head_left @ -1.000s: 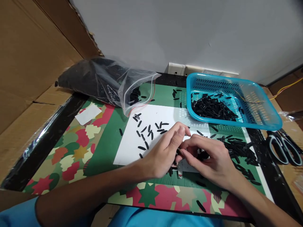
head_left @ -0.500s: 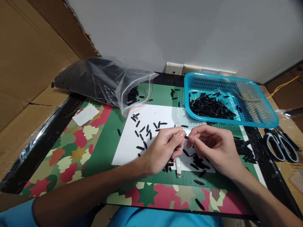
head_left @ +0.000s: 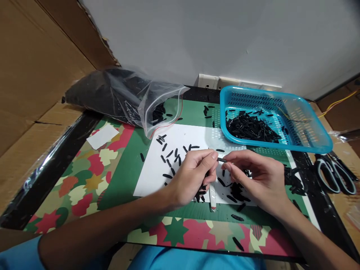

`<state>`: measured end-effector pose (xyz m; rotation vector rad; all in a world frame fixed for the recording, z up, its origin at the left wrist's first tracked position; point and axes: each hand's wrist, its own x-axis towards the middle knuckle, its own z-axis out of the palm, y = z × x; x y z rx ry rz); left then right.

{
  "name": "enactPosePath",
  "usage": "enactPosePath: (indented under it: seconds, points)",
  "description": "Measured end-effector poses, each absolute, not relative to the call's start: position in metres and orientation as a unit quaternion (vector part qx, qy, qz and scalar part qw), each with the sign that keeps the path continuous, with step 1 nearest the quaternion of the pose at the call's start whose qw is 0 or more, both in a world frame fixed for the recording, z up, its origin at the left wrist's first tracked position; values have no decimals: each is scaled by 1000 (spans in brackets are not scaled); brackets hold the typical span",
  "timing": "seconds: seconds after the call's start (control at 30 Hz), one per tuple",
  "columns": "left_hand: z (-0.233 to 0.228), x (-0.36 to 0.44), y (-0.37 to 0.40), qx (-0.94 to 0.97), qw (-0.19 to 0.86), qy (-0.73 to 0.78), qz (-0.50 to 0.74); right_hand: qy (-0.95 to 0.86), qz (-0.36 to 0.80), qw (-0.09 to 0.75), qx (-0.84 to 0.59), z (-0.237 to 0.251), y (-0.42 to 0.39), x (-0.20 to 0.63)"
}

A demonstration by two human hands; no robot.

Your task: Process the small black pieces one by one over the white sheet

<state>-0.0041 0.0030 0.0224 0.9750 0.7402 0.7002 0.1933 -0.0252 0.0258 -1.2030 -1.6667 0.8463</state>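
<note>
Black and slender, a small plastic piece [head_left: 221, 160] is pinched between the fingertips of the left hand [head_left: 191, 176] and the right hand [head_left: 255, 176], just above the white sheet [head_left: 157, 172]. More black pieces [head_left: 171, 157] lie scattered on that sheet, others fill the blue basket [head_left: 309, 138], and scissors [head_left: 334, 174] rest at the right.

Your left hand [head_left: 194, 178] sits just left of the frame's centre and your right hand [head_left: 257, 180] just right of it; both are bare, with no gloves, rings, watch or bands on the fingers or wrists. Your forearms run bare down to the lower corners of the frame. At the lower left corner a bright blue short sleeve of smooth fabric [head_left: 17, 257] covers your upper arm, and the same blue cloth [head_left: 191, 260] shows along the bottom edge at centre.
</note>
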Motion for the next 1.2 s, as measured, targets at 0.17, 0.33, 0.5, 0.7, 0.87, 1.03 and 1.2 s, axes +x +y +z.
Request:
enactPosePath:
  seconds: [0.17, 0.33, 0.5, 0.7, 0.87, 1.03, 1.2]
  points:
    - [25, -4, 3, 447, 763, 339, 321, -673, 324, 452, -487, 25, -26, 195]
    - [29, -3, 4, 439, 765, 341, 325, -680, 320, 445, -486, 25, -26, 196]
    - [29, -4, 2, 441, 768, 338, 317, -688, 315, 438, -486, 28, -26, 197]
    - [28, -4, 2, 445, 770, 328, 318, -691, 311, 432, -489, 28, -26, 196]
    - [27, -4, 3, 432, 777, 331, 316, -693, 292, 439, -491, 26, -27, 196]
    - [26, -5, 2, 437, 771, 338, 319, -724, 253, 427, -478, 26, -26, 196]
    - [27, -5, 2, 438, 767, 341, 321, -726, 244, 429, -479, 22, -29, 197]
